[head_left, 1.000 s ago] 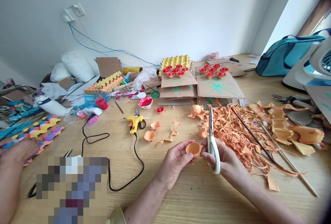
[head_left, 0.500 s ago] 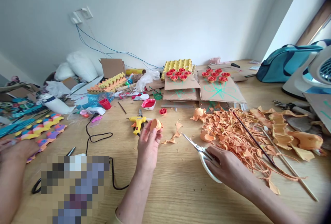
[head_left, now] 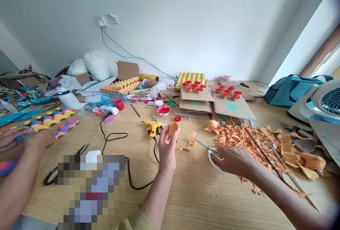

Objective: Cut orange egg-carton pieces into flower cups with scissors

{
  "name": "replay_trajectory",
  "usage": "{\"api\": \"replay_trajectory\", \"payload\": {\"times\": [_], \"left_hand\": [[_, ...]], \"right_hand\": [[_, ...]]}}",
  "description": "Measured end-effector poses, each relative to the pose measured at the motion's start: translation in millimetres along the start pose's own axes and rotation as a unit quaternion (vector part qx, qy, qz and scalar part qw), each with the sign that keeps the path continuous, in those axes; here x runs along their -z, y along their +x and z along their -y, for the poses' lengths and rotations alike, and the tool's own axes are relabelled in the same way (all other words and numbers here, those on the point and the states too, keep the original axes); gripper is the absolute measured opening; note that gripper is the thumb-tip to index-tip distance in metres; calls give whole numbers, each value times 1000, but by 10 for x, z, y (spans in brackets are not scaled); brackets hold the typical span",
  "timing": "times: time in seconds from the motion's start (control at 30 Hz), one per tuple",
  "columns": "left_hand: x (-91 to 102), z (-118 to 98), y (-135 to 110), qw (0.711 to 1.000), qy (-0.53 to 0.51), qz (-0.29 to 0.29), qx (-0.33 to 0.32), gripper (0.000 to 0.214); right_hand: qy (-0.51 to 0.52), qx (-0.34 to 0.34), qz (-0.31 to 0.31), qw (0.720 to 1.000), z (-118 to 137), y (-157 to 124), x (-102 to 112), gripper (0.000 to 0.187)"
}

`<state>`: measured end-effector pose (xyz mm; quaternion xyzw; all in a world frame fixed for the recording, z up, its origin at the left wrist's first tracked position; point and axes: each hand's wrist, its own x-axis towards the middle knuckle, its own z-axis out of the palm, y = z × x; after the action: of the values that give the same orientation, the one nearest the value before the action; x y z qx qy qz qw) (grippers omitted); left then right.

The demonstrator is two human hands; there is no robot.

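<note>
Between the thumb and fingers of my left hand [head_left: 168,147] is a small orange egg-carton cup [head_left: 174,128], its round hollow facing me. My right hand [head_left: 235,159] grips white-handled scissors [head_left: 215,161], whose blades point left toward the cup but stay apart from it. A torn orange strip [head_left: 190,141] lies on the table between the two hands. Just beyond the cup sits a red paper flower [head_left: 177,119]. The yellow glue gun [head_left: 153,128] rests left of my left hand, its black cord trailing toward me.
A heap of orange carton scraps [head_left: 236,138] spreads at the right, with a stick across it. Red flowers [head_left: 195,86] stand on cardboard [head_left: 232,108] behind. A co-worker's hands [head_left: 34,139] hold something small by painted carton strips [head_left: 50,119]. A fan [head_left: 318,106] stands far right.
The view has shifted, so the table's things appear farther right and the wall things lower. In my left hand the cup has turned, its hollow now facing me. The scissors remain in my right hand.
</note>
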<state>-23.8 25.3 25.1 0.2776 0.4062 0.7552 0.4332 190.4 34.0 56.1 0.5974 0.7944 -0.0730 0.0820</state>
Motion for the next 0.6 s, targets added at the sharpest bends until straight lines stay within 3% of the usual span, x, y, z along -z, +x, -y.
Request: {"api": "replay_trajectory", "payload": {"times": [0.13,0.2,0.37,0.5,0.6], "left_hand": [[-32,-58,-42,999,-34,-3,10,50],[-46,-90,-70,999,-42,6,7,48],[-47,-92,-76,999,-47,11,15,50],[-45,-42,-43,998,-46,7,30,52],[-46,-27,-30,999,-35,2,40,53]], "right_hand": [[-3,-6,48,999,126,115,44,46],[-4,-10,64,998,209,185,54,34],[0,-14,59,998,269,233,56,28],[0,-1,21,1000,121,64,84,53],[-10,-1,-2,1000,21,-113,103,56]]}}
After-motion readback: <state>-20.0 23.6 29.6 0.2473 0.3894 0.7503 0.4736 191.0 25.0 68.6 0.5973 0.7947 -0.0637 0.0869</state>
